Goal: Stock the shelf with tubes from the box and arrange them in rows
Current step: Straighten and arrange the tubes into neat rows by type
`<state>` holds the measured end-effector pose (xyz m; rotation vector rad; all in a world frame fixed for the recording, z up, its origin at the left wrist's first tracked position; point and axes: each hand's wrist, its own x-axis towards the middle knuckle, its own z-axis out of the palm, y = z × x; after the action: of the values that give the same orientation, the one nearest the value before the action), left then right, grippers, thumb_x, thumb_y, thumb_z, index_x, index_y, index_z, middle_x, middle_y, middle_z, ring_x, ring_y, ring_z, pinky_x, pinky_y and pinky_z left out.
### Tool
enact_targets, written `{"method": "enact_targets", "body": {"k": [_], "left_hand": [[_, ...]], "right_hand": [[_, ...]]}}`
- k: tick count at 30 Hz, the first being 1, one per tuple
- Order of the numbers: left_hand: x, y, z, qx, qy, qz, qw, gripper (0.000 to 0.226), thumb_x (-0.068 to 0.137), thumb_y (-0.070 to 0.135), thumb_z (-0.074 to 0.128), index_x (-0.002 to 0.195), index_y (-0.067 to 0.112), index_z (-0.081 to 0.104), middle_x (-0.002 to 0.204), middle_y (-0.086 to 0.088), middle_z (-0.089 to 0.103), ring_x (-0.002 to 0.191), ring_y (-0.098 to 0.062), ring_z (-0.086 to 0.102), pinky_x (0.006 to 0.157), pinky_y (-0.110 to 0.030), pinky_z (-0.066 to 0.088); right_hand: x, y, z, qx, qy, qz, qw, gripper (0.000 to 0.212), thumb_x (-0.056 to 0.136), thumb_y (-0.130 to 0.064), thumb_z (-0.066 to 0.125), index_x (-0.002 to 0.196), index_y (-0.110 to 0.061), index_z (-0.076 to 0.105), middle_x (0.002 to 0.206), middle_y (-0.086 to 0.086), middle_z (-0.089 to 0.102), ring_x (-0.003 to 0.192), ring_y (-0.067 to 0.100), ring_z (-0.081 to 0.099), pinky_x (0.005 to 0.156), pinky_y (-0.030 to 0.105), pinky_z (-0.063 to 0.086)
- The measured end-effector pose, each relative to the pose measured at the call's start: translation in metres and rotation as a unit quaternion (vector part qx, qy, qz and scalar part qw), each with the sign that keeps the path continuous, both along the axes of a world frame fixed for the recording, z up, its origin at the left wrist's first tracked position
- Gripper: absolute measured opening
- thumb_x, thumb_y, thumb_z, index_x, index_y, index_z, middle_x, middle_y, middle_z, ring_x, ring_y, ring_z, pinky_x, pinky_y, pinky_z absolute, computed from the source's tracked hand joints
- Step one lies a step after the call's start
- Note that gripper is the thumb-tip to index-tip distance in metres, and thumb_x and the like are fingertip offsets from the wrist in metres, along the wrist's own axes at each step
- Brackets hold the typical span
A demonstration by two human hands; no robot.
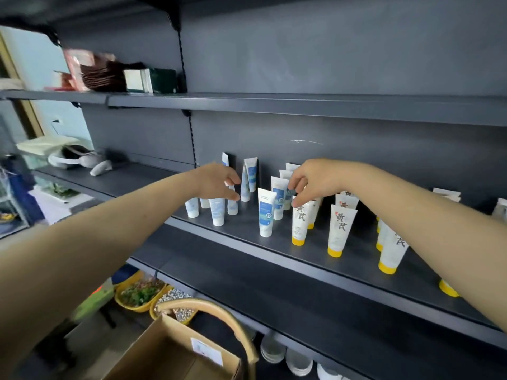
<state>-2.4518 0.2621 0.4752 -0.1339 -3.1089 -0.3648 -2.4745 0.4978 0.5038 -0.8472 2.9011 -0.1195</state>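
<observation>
**Inspector:** State the position of the left hand.

**Operator:** The left forearm enters from the lower left of the frame and extends to frame centre. The hand hangs over the left cluster of upright white plastic tubes with blue labels. The fingers and thumb are curled towards each other. It cannot be determined whether they grasp a tube.

**Inspector:** State the position of the right hand.

**Operator:** The right forearm enters from the right edge, wrist bent, palm down. The fingers are curled down onto the tube tops. The thumb tip rests at the crimped top of the nearest white tube with a yellow cap. The other fingertips touch a blue-labelled tube just behind it. A firm pinch cannot be confirmed.

**Inspector:** Locate the stock.

**Operator:** All tubes stand cap down on the dark grey metal shelf, in rows running front to back. Blue-labelled tubes are at centre and yellow-capped tubes are to the right. The open brown cardboard box is at the bottom centre of the frame, below the shelf.
</observation>
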Motion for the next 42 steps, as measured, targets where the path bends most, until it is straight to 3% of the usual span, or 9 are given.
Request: {"method": "enact_targets", "body": {"k": [10,19,28,33,42], "left_hand": [[-0.023,-0.079,-0.010,-0.015,-0.009,0.004,1.000,0.047,0.087,0.036,0.063,0.131,0.022,0.051,0.130,0.006,0.054,0.118,-0.017,0.051,0.097,-0.027,0.039],[-0.073,-0.186,-0.025,-0.008,0.006,-0.076,0.997,0.043,0.087,0.035,0.063,0.127,0.023,0.054,0.130,0.005,0.053,0.110,-0.015,0.051,0.090,-0.025,0.039],[-0.095,-0.215,-0.021,0.035,0.031,-0.054,0.997,0.046,0.087,0.034,0.063,0.129,0.018,0.054,0.130,0.003,0.057,0.114,-0.017,0.053,0.091,-0.024,0.039],[-0.104,-0.216,-0.032,0.032,0.017,-0.040,0.999,0.045,0.088,0.033,0.062,0.129,0.017,0.053,0.129,0.001,0.057,0.116,-0.018,0.054,0.097,-0.028,0.042],[-0.173,-0.248,-0.050,0.068,0.014,-0.114,0.991,0.047,0.088,0.032,0.063,0.132,0.019,0.051,0.139,-0.001,0.049,0.127,-0.020,0.044,0.106,-0.033,0.037]], "right_hand": [[-0.026,-0.090,-0.002,-0.002,0.000,0.021,1.000,0.045,0.080,-0.038,0.069,0.120,-0.020,0.060,0.117,-0.005,0.063,0.105,0.016,0.058,0.091,0.027,0.046],[-0.056,-0.196,-0.024,-0.011,-0.015,-0.070,0.997,0.046,0.080,-0.039,0.069,0.122,-0.023,0.058,0.121,-0.003,0.060,0.108,0.017,0.055,0.093,0.028,0.045],[-0.062,-0.205,-0.025,-0.042,-0.010,-0.104,0.994,0.044,0.083,-0.036,0.067,0.123,-0.019,0.060,0.121,-0.001,0.061,0.109,0.017,0.056,0.097,0.032,0.045],[-0.070,-0.212,-0.041,-0.064,-0.028,-0.087,0.994,0.045,0.083,-0.037,0.067,0.124,-0.022,0.058,0.119,-0.005,0.063,0.103,0.014,0.057,0.091,0.026,0.044],[-0.101,-0.254,-0.055,-0.084,-0.013,-0.172,0.981,0.047,0.088,-0.036,0.062,0.132,-0.024,0.051,0.125,-0.001,0.060,0.113,0.018,0.054,0.084,0.023,0.040]]}}
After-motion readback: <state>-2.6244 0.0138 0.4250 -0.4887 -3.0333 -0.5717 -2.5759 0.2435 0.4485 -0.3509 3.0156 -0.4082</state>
